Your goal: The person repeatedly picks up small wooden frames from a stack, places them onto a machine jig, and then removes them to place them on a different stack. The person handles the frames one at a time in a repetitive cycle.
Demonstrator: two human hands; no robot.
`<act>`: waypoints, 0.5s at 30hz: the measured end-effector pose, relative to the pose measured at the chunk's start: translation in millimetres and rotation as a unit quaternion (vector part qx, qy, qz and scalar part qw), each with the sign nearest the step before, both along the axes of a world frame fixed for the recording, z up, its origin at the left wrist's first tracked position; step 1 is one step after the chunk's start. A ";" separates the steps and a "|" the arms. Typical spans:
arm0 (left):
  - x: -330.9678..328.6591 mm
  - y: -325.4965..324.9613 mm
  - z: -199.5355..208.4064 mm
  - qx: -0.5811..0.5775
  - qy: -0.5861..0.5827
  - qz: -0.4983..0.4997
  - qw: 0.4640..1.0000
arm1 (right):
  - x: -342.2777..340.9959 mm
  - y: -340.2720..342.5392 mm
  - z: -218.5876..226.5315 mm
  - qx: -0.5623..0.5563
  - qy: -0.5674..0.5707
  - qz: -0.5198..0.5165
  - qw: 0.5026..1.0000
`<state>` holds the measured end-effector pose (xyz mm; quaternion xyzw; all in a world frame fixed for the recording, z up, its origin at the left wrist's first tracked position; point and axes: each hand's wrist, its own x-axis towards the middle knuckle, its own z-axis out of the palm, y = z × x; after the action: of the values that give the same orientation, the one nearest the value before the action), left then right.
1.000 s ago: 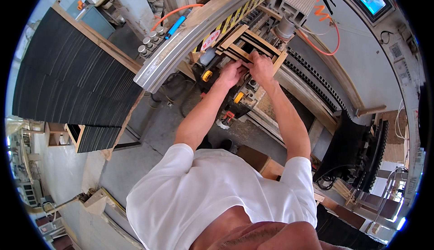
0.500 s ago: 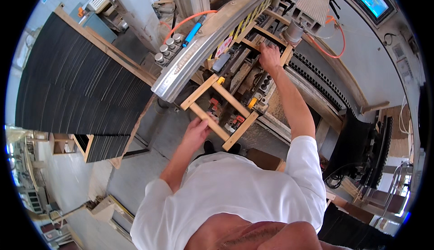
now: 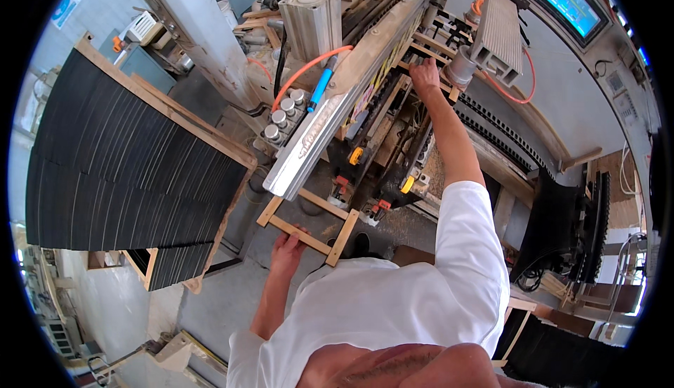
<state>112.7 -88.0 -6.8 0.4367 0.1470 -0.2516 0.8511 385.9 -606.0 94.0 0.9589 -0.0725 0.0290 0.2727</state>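
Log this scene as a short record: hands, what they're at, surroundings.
left hand: left hand grips the near bar of a wooden frame
held frame: four bars, open middle; far-left corner hidden behind the beam
right hand: right hand stretched forward, at a second frame on the machine; grip unclear
beam side: blue tube beside silver knobs
far left: black stack
upper right: lit screen

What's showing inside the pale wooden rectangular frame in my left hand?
Through the pale wooden rectangular frame, mostly grey floor shows. The long silver metal beam covers its far-left corner, hiding whatever lies there.
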 end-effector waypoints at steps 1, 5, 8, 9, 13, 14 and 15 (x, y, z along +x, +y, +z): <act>-0.2 -0.3 -2.8 0.000 0.003 0.012 1.000 | 6.0 -7.8 -0.6 0.000 -0.002 -0.004 1.000; -1.8 -9.1 2.1 0.018 0.014 0.041 0.999 | 26.6 -32.2 -6.0 0.018 -0.015 -0.015 1.000; -3.4 -19.7 -2.1 0.022 0.025 0.062 0.998 | 38.6 -49.0 -6.4 0.041 -0.006 0.001 0.999; -2.2 -24.3 -4.3 0.023 0.027 0.066 0.997 | 40.6 -53.4 -6.4 0.051 -0.004 0.011 0.999; 2.9 -39.2 -19.3 0.026 0.025 0.055 0.998 | 45.5 -72.0 -11.6 0.122 -0.036 0.039 0.991; 3.8 -42.1 -22.9 0.030 0.027 0.051 0.998 | 46.9 -71.2 -9.9 0.131 -0.015 0.040 0.990; 4.6 -45.2 -26.7 0.034 0.029 0.046 0.998 | 49.0 -71.9 -6.4 0.139 0.006 0.042 0.989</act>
<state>117.3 -133.2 -33.4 0.4508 0.2003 -0.2201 0.8415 434.9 -677.9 87.6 0.9899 -0.0342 0.0242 0.1354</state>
